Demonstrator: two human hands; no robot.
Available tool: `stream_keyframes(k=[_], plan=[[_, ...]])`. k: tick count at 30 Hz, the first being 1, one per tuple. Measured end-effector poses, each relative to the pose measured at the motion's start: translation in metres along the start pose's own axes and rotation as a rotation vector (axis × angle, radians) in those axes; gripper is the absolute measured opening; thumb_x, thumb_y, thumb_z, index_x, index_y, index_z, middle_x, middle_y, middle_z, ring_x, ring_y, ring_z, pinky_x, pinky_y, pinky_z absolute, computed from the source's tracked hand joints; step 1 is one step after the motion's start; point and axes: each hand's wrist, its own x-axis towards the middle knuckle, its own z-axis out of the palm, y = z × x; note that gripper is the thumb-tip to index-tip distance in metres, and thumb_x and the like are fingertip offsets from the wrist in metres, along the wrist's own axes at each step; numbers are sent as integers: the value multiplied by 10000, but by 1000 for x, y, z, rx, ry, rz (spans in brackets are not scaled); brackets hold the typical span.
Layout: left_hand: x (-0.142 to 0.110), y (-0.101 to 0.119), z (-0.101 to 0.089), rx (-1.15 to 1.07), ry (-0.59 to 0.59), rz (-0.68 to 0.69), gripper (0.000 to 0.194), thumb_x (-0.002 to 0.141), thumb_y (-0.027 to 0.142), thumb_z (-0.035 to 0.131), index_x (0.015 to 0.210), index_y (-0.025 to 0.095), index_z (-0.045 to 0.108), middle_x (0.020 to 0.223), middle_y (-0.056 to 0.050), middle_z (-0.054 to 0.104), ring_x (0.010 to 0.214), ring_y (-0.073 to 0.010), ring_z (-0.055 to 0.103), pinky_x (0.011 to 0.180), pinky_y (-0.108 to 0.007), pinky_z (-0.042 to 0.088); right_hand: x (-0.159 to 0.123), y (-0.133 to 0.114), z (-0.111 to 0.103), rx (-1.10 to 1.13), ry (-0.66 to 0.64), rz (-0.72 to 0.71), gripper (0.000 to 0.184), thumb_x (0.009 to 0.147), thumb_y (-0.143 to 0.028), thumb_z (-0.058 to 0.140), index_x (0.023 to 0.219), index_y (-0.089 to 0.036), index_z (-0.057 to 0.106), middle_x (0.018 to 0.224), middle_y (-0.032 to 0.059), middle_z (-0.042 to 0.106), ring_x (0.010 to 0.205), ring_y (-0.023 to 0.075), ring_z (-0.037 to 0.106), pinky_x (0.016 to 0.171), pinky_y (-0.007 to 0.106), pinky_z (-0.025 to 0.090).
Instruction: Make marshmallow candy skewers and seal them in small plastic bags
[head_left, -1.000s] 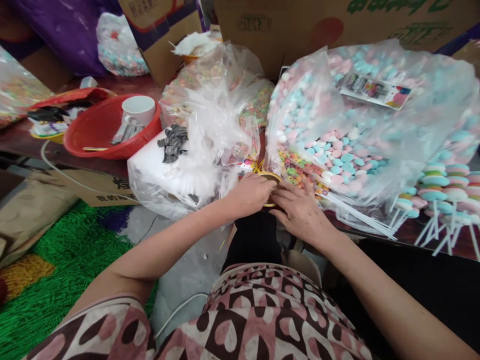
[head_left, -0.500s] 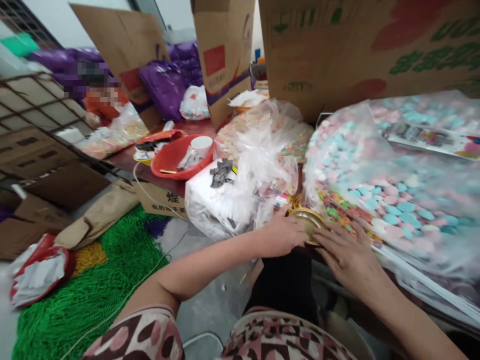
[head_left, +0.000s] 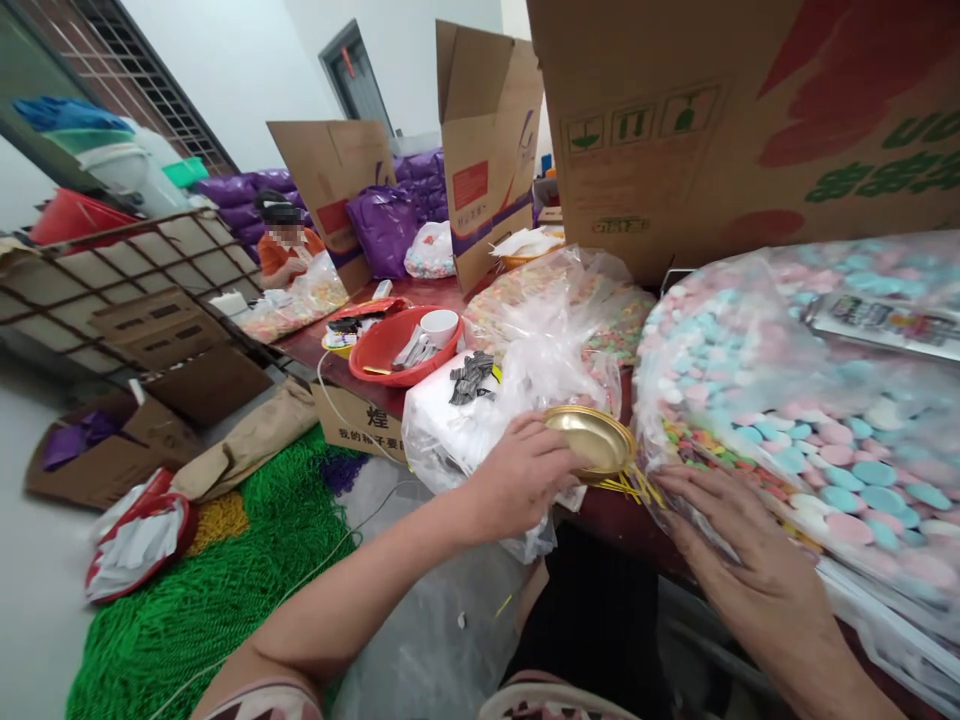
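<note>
My left hand [head_left: 529,475] is closed on the near-left rim of a shallow gold-coloured dish [head_left: 600,445], tilted so its hollow shows. Yellow twist ties [head_left: 628,487] lie just under and beside the dish. Over on the right, my right hand [head_left: 742,545] has its fingers over the near edge of a large clear plastic bag [head_left: 679,270], and a fold of the film shows between thumb and fingers. Pink, blue and white candies [head_left: 840,440] fill that bag, with small orange and green pieces near its left edge.
Beyond my left hand sit a white plastic-wrapped bundle [head_left: 435,420] and a red basket [head_left: 367,365] holding a white cup. Cardboard boxes [head_left: 637,130] stand at the back. Green strands [head_left: 202,610] cover the floor at left. A person in orange [head_left: 281,255] sits farther off.
The gold dish has moved left and up with my left hand, away from my right hand. My right hand has shifted to the bag's edge. The view has turned left.
</note>
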Motion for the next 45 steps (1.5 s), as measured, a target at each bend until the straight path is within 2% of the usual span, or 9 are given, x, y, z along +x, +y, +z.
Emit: stream_keyframes(k=[5,11,17,23,27,32,36,41,45], plan=[[-11,-39,-28,180,200,-217,242,952,275,444,1018,182,658,968,-89,710,971,-207,623,1026,-397,377,-14,6,9,35,-31,-37,246,928,-278,520,1138,-273,648,1161,79,709,1064,270,682,955,505,540],[7,-149,-55,473,189,-687,270,922,260,432,1000,171,675,1073,-132,696,1056,-267,589,994,-427,345,-19,10,10,73,-46,-49,206,913,-249,528,1048,-286,679,990,33,767,891,238,742,871,445,606],[26,-244,-46,491,85,-911,335,912,295,434,1102,196,691,1206,-122,682,1132,-292,554,1055,-485,219,-23,9,15,63,-63,-34,225,901,-217,528,1044,-285,688,970,28,773,871,221,751,819,370,633],[32,-283,-29,476,57,-950,374,901,384,427,1077,232,721,1152,-104,702,1138,-317,546,1075,-509,173,-28,8,25,42,-103,-34,228,913,-189,515,1055,-260,679,966,20,773,883,172,748,811,277,627],[30,-297,-17,459,25,-945,397,898,448,437,1091,242,717,1189,-106,690,1184,-329,520,1091,-527,153,-28,4,31,66,-126,-35,217,927,-181,508,1064,-242,665,963,24,771,886,155,744,847,259,611],[29,-294,-10,450,53,-903,406,946,342,368,1221,239,650,1327,-104,616,1265,-308,465,1131,-523,100,-24,0,35,69,-145,-62,219,930,-179,506,1073,-234,662,961,31,772,880,164,747,852,272,611],[23,-259,-4,429,211,-808,429,958,393,380,1265,200,607,1300,-138,598,1256,-304,467,1091,-458,248,-23,0,36,74,-144,-56,212,927,-184,514,1067,-234,665,966,33,773,885,172,748,857,284,611],[5,-203,26,116,111,-753,405,846,302,606,1232,179,603,1178,-135,614,1160,-300,530,1026,-434,362,-23,-2,36,96,-136,-80,210,921,-184,516,1049,-235,675,945,24,779,864,159,753,837,245,612],[-1,-188,35,41,146,-803,165,865,155,525,920,168,680,987,-105,655,989,-237,609,920,-366,455,-19,-3,28,115,-102,-108,207,925,-214,515,1042,-235,685,949,26,781,826,155,759,796,214,615]])
